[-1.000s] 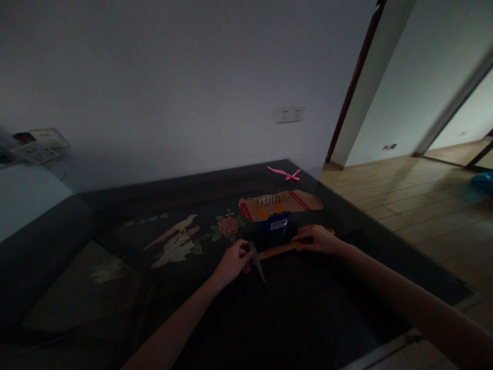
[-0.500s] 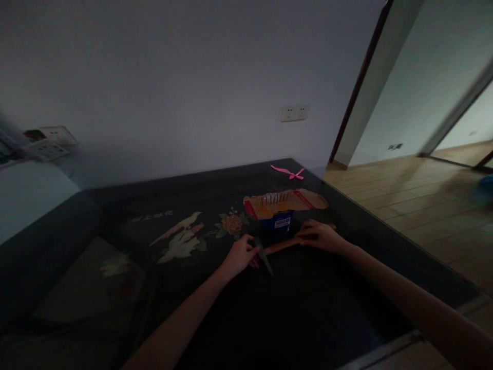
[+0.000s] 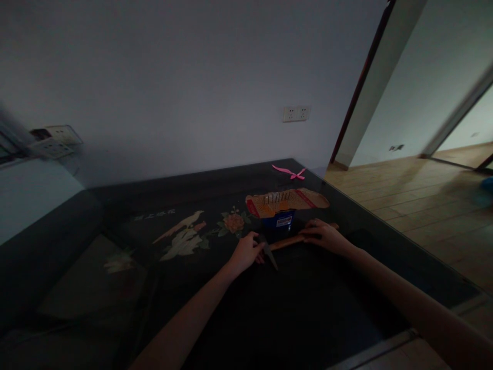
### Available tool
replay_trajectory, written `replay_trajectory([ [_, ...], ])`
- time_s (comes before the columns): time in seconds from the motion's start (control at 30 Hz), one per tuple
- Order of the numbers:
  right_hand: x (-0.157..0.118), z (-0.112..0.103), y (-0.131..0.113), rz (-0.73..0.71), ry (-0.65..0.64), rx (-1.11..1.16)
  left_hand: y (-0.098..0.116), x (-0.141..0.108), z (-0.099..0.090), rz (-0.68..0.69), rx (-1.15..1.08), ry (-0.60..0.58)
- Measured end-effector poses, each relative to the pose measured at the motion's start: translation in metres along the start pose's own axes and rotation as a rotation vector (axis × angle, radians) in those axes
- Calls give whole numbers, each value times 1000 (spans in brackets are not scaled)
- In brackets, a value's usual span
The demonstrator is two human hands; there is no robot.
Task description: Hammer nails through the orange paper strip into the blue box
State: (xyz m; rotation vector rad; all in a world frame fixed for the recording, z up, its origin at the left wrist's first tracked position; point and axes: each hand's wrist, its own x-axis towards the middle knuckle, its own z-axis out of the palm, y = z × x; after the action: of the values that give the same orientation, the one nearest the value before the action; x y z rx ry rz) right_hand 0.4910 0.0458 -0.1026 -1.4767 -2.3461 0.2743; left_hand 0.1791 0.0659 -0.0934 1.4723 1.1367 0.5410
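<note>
A hammer with a pale wooden handle [image 3: 287,242] and a dark metal head [image 3: 271,256] lies low over the black tabletop, its head at the left end. My left hand [image 3: 245,252] is closed at the head, fingers and thumb pressed against its near-left side. Farther right, my right hand [image 3: 322,237] wraps round the handle, whose end shows past the fingers. Just beyond the hammer stands a small blue box [image 3: 284,220] with a white label. Behind that box, a tan, sole-shaped piece [image 3: 313,199] with red bands has several thin nail-like pins [image 3: 277,197] upright in a row.
A pink ribbon [image 3: 296,176] lies near the table's far right corner. The dark glossy tabletop [image 3: 239,318] bears a bird and flower picture [image 3: 233,223]. A wall with sockets [image 3: 296,113] rises behind it. Tiled floor [image 3: 389,200] lies past the right edge.
The view has shifted slightly. Both hands keep their hold on the hammer, and the head end sits a little farther right and up in the picture.
</note>
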Motion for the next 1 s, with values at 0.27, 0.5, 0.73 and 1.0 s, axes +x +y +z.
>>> replay_trajectory([
  [0.27,-4,2,-1,9,27,-35,1,-2,1,15,35,3],
  [0.5,-6,3,-4,7,43,-52,2,-2,2,17,64,-6],
  [0.73,-8,4,-9,22,87,-38,2,-4,4,33,70,-15],
  [1.0,-8,-20,-58,49,282,125,13,-45,-21,281,221,153],
])
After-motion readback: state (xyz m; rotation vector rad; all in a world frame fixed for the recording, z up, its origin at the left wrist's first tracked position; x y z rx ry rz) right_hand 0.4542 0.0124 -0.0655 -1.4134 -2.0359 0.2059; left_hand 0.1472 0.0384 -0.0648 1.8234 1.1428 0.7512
